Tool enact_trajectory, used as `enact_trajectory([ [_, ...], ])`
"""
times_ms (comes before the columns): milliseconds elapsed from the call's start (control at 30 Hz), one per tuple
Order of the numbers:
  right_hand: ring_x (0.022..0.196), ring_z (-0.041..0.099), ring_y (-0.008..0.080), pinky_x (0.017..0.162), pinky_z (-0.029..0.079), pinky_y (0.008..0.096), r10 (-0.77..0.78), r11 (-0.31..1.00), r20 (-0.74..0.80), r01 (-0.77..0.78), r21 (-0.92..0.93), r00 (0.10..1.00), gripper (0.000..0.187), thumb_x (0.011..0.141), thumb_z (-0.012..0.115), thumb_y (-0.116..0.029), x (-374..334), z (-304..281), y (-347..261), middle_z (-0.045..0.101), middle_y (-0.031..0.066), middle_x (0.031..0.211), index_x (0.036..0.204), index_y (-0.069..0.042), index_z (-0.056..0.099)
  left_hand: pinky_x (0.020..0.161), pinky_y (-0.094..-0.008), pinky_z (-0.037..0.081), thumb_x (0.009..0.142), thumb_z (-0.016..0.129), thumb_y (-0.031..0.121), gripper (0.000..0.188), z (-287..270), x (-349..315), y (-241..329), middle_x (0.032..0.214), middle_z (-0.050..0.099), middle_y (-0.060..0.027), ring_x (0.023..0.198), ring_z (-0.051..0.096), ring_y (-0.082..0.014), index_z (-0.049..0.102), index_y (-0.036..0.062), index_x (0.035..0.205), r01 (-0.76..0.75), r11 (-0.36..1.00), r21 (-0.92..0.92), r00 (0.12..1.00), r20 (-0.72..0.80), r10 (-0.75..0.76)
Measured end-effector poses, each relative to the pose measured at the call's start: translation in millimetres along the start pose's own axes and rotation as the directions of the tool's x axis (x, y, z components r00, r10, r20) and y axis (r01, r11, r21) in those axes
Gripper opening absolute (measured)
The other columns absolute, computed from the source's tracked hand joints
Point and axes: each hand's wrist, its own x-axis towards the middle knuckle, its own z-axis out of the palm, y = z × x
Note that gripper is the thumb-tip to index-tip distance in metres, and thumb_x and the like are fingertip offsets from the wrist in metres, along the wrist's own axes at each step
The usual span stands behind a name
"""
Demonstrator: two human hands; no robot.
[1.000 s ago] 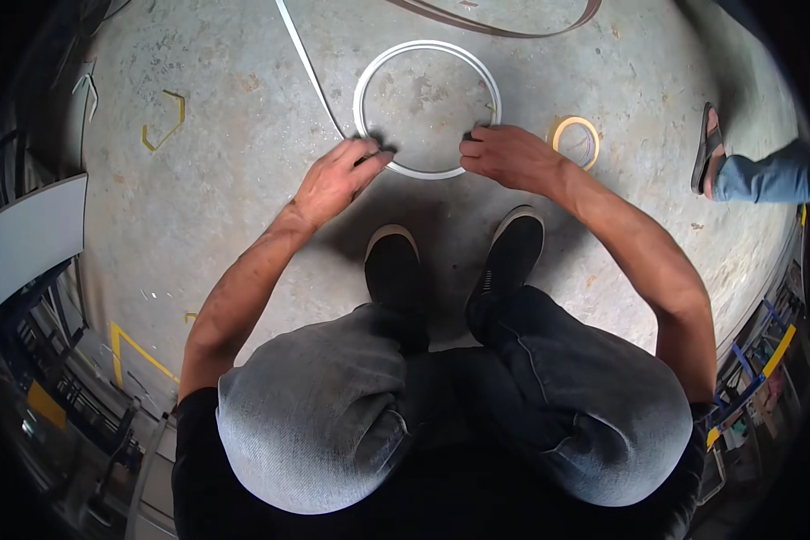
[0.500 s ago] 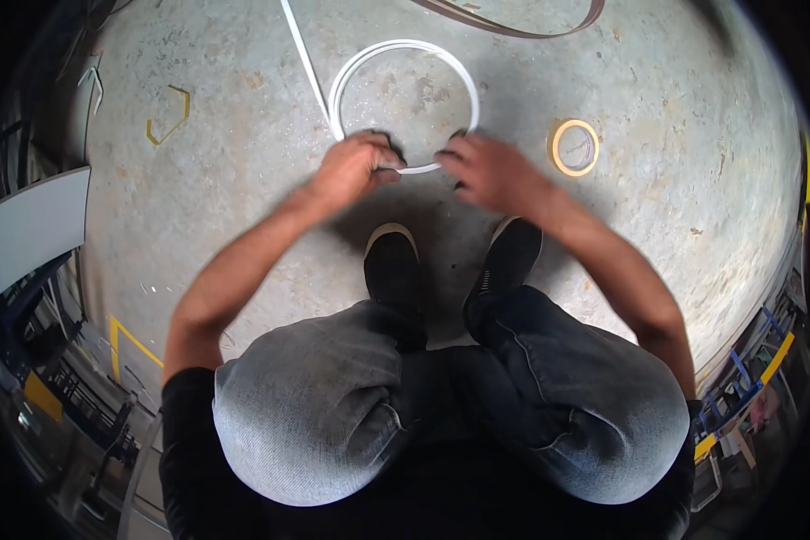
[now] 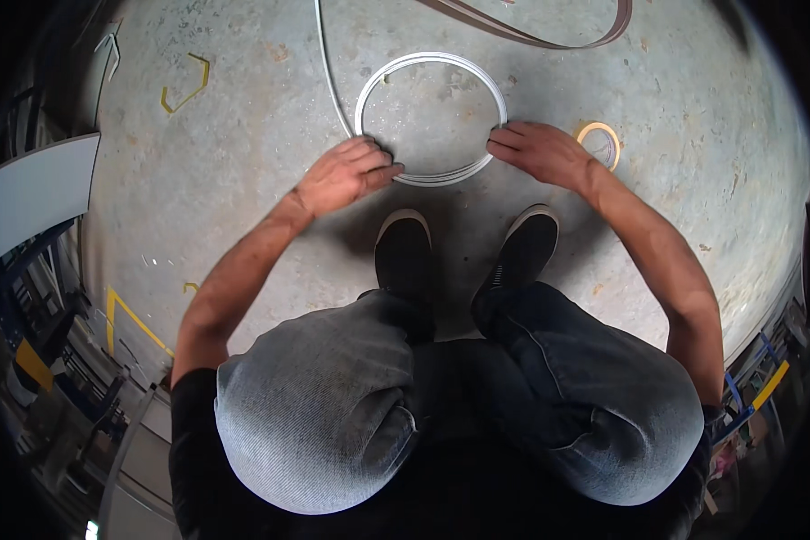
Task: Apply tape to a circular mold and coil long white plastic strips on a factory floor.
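A white flexible strip, wound into a round coil (image 3: 430,58), is held just in front of my feet over the concrete floor. Its loose tail (image 3: 327,67) runs away toward the far edge of the view. My left hand (image 3: 349,173) is closed around the coil's near left side, close to where the tail leaves the loops. On the right side of the coil, my right hand (image 3: 540,153) grips the loops between thumb and fingers. Part of a roll of tan tape (image 3: 614,148) shows on the floor just beyond my right hand.
A brown flat strip (image 3: 558,43) curves across the floor at the far side. Bent yellow tape (image 3: 187,83) lies on the floor (image 3: 270,99) at left. A pale panel (image 3: 40,193) and racks stand at the left rim, with a blue and yellow frame (image 3: 765,382) at lower right.
My right hand has moved outward and up along the coil, from its near edge to its right side. My left hand stays on the near left. The coil's near edge is more exposed.
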Motion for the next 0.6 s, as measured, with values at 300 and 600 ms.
enact_trajectory([
  [300,0.104,0.065,0.0288,0.085,0.057,0.0391,0.111,0.989,-0.132,-0.096,0.117,0.985,0.046,0.085,0.072,-0.014,21,11,-56,0.063,0.0113,0.113,0.130,-0.005,0.066,0.088,-0.0367,0.054,0.084,0.077,0.018,0.024,53,25,28,0.101,0.066,0.0005,0.098,0.063,-0.0211,0.079,0.0156,0.108,0.126,0.983,-0.131,0.981,-0.131,-0.143],
  [600,0.104,0.062,0.0267,0.084,0.057,0.0407,0.046,0.993,0.015,-0.048,0.104,0.999,0.025,0.087,0.063,-0.005,-12,20,-27,0.056,0.0070,0.110,0.111,-0.008,0.059,0.119,-0.0457,0.042,0.081,0.084,0.043,0.077,17,38,42,0.152,0.056,-0.0032,0.139,0.053,-0.0238,0.059,0.0189,0.150,0.018,0.980,0.200,0.999,-0.029,-0.012],
])
